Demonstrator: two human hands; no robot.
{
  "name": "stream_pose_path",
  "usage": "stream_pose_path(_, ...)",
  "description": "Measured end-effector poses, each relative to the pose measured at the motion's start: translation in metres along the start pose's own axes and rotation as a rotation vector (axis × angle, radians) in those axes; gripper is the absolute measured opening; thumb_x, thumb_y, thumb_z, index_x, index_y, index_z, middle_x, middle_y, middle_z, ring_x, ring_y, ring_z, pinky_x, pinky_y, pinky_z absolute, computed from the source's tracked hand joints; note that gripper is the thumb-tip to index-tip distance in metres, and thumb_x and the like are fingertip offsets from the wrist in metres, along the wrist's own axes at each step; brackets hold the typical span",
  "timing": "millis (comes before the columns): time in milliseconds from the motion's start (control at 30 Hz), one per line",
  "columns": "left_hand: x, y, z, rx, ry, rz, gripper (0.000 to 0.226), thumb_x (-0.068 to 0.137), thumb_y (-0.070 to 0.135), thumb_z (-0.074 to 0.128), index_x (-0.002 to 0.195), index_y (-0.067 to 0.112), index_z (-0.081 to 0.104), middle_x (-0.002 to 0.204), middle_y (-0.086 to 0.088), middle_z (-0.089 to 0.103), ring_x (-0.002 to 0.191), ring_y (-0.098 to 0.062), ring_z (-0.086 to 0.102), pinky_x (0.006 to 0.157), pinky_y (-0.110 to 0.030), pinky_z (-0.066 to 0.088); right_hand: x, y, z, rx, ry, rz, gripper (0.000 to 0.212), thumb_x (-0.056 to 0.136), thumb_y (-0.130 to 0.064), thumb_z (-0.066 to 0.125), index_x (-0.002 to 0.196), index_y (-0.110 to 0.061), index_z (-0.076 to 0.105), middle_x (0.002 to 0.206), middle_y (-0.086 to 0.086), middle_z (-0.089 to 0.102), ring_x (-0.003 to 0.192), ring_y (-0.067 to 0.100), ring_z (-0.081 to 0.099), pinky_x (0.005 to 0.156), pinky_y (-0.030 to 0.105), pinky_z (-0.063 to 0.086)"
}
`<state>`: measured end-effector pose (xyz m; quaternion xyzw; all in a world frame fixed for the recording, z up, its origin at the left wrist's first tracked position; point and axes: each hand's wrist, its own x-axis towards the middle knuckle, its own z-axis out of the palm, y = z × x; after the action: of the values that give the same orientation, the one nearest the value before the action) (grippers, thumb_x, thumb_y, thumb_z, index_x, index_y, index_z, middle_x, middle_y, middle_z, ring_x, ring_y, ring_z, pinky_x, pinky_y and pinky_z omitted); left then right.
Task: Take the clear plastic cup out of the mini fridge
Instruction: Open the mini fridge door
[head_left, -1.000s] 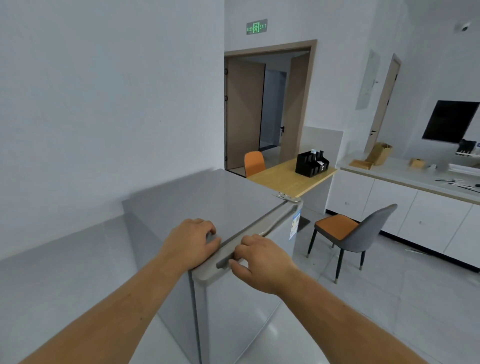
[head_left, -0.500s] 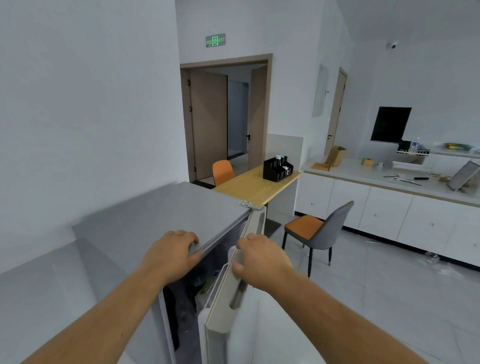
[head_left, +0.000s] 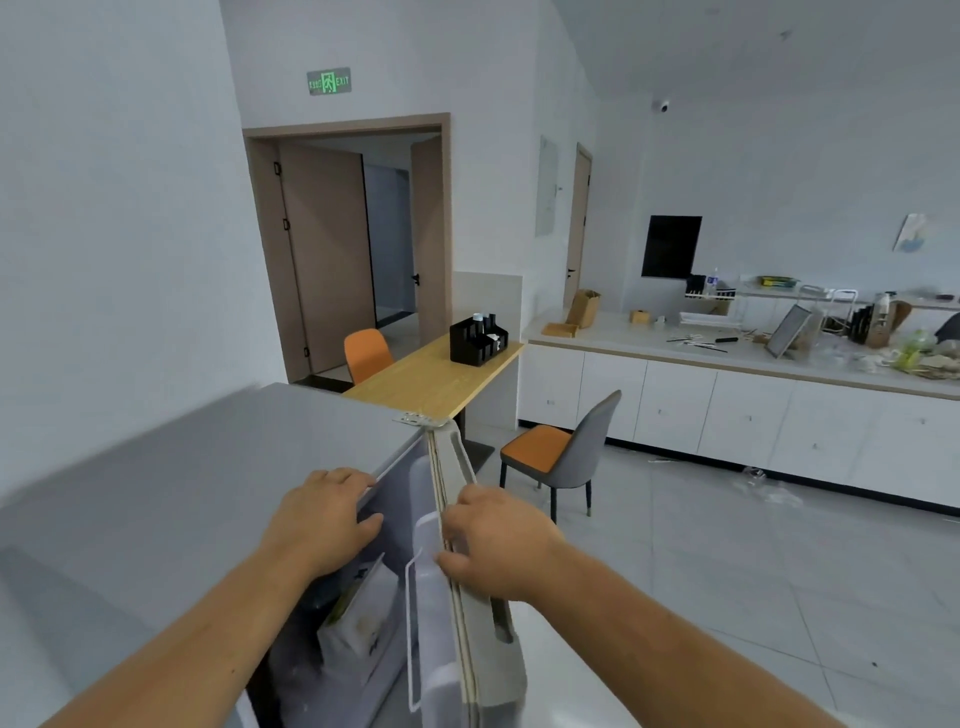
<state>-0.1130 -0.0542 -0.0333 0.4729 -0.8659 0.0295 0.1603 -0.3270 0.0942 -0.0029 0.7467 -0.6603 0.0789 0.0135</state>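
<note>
A grey mini fridge (head_left: 208, 493) stands below me against the left wall. Its door (head_left: 470, 587) is swung wide open to the right, nearly edge-on to me. My right hand (head_left: 493, 540) grips the door's top edge. My left hand (head_left: 324, 519) rests on the front edge of the fridge top, fingers curled over the rim. Inside I see a white bag with a yellow-green print (head_left: 358, 618) and the white door shelf rail (head_left: 415, 623). No clear plastic cup shows from this angle.
A wooden table (head_left: 436, 379) with a black organiser (head_left: 477, 340) stands just behind the fridge. A grey and orange chair (head_left: 566, 452) sits on the tiled floor to the right of the door. White cabinets with a cluttered counter (head_left: 727, 358) line the far right wall.
The fridge door went from shut to wide open, pulled round to the right by my right hand. My left hand stayed on the fridge top edge. The view turned rightward.
</note>
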Motion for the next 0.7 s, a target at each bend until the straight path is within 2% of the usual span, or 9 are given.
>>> stream_pose_path(67,0.003,0.001,0.001,0.006,-0.008,0.004,0.057,0.085,0.061,0.052,0.136,0.036,0.054,0.139,0.011,0.058,0.123,-0.018,0.05,0.098,-0.038,0.048,0.001,0.005,0.0,-0.013,0.018,0.057,0.032,0.094,-0.04,0.058,0.119,-0.02,0.06,0.11,0.005,0.055,0.1,0.027,0.056,0.074,0.041,0.054)
stream_pose_path(167,0.005,0.003,0.002,0.014,-0.007,0.012,0.058,0.084,0.061,0.052,0.136,0.035,0.054,0.139,0.011,0.058,0.122,-0.017,0.051,0.098,-0.038,0.048,0.003,0.018,-0.002,-0.021,0.006,0.182,0.034,0.091,-0.015,0.06,0.125,-0.015,0.055,0.119,0.01,0.055,0.106,0.033,0.057,0.078,0.049,0.057)
stream_pose_path(267,0.007,0.004,0.002,0.022,-0.005,0.027,0.058,0.084,0.062,0.049,0.135,0.035,0.055,0.139,0.012,0.057,0.123,-0.018,0.051,0.099,-0.039,0.048,0.004,0.031,-0.004,-0.076,-0.024,0.289,0.037,0.086,-0.002,0.06,0.122,-0.011,0.055,0.119,0.012,0.052,0.106,0.034,0.055,0.068,0.045,0.05)
stream_pose_path(467,0.01,0.003,0.007,0.048,-0.008,0.035,0.055,0.088,0.057,0.052,0.139,0.034,0.054,0.148,0.01,0.052,0.13,-0.02,0.048,0.103,-0.041,0.045,0.003,0.06,-0.001,-0.139,-0.028,0.42,0.032,0.089,-0.01,0.058,0.121,-0.012,0.059,0.119,0.011,0.054,0.106,0.034,0.053,0.077,0.045,0.046)
stream_pose_path(567,0.011,0.004,0.007,0.056,-0.005,0.036,0.054,0.088,0.057,0.054,0.137,0.034,0.056,0.147,0.01,0.052,0.129,-0.02,0.048,0.102,-0.041,0.045,0.001,0.078,0.002,-0.123,-0.027,0.457,0.039,0.088,-0.012,0.053,0.127,-0.014,0.056,0.125,0.01,0.055,0.113,0.034,0.052,0.094,0.049,0.048)
stream_pose_path(633,0.011,0.005,0.007,0.061,0.0,0.037,0.054,0.087,0.056,0.056,0.136,0.033,0.057,0.146,0.01,0.053,0.128,-0.02,0.049,0.101,-0.041,0.046,-0.001,0.091,0.004,-0.11,-0.059,0.457,0.053,0.087,-0.014,0.053,0.14,-0.016,0.048,0.139,0.009,0.049,0.13,0.037,0.045,0.109,0.057,0.038)
stream_pose_path(700,0.011,0.004,0.007,0.057,0.004,0.034,0.053,0.087,0.056,0.059,0.135,0.032,0.059,0.145,0.009,0.054,0.128,-0.021,0.05,0.1,-0.041,0.046,-0.006,0.105,0.006,-0.107,-0.106,0.435,0.069,0.089,-0.02,0.056,0.154,-0.021,0.034,0.158,0.008,0.033,0.147,0.039,0.027,0.12,0.063,0.02)
